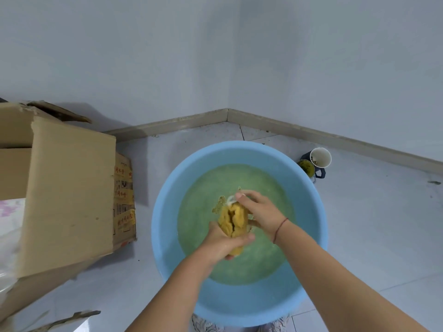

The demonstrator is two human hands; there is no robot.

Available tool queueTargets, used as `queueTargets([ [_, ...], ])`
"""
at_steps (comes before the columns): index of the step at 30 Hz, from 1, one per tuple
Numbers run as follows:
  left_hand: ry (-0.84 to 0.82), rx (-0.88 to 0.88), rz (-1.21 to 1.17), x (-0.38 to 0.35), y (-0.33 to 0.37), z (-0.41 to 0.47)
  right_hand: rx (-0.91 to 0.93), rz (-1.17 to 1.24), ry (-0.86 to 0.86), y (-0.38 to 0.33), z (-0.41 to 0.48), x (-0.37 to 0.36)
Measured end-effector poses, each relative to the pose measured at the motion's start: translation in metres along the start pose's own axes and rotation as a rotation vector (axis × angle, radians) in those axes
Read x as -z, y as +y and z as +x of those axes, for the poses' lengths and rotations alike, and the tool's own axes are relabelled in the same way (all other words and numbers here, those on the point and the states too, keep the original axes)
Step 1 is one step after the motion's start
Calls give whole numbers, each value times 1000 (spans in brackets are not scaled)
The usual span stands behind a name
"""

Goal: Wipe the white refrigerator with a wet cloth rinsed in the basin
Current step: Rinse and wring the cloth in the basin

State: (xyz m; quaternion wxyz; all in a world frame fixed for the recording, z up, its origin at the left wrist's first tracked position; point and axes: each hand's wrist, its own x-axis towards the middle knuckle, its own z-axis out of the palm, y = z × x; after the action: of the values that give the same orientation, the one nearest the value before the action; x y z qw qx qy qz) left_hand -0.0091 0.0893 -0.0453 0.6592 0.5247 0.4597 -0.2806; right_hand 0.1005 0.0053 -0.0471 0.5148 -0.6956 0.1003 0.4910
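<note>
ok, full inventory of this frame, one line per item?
basin: 1, light blue, on the floor at centre
water: greenish, cloudy, in the basin
cloth: 1, yellow, bunched, above the water
cardboard box: 1, brown, open, left of the basin
cup: 1, white, on the floor right of the basin
dark mug: 1, yellow-green inside, beside the cup
bracelet: 1, red string, right wrist
left hand: grips the cloth's near end
right hand: grips its far end
</note>
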Motion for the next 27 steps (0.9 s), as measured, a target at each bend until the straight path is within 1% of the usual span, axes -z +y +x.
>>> queueTargets([
  [3, 2, -17, -183, 17, 1, -4, -2, 2, -56, -5, -11, 20],
  [5, -10, 7, -344, 27, 7, -10, 3, -25, -75, -6, -18, 28],
  [7, 2, 5, -485, 35, 11, -12, -41, -37, -142, -7, -26, 30],
  [10, 23, -21, -559, 42, 22, -20, -130, -24, -204, -12, -41, 17],
  [13, -58, -43, -552, 37, 40, -34, -213, 184, -232, -23, -51, 1],
  [15, -151, -99, -536, 32, 53, -47, -195, 280, -233, -30, -54, -6],
  [16, -171, -138, -521, 30, 60, -55, -175, 323, -189, -34, -56, -8],
  [17, -159, -165, -510, 29, 64, -58, -158, 370, -125, -37, -56, -10],
  [19, -69, -185, -535, 32, 72, -68, -124, 520, -39, -45, -62, -8],
  [21, -8, -165, -694, 39, 76, -72, -95, 722, -57, -55, -73, -2],
  [22, -20, -161, -806, 41, 79, -75, -73, 789, -89, -57, -78, 2],
  [25, -67, -164, -1038, 42, 92, -87, -22, 902, -182, -58, -97, 9],
  [27, -100, -190, -1137, 40, 103, -100, -19, 963, -193, -56, -111, 11],
])
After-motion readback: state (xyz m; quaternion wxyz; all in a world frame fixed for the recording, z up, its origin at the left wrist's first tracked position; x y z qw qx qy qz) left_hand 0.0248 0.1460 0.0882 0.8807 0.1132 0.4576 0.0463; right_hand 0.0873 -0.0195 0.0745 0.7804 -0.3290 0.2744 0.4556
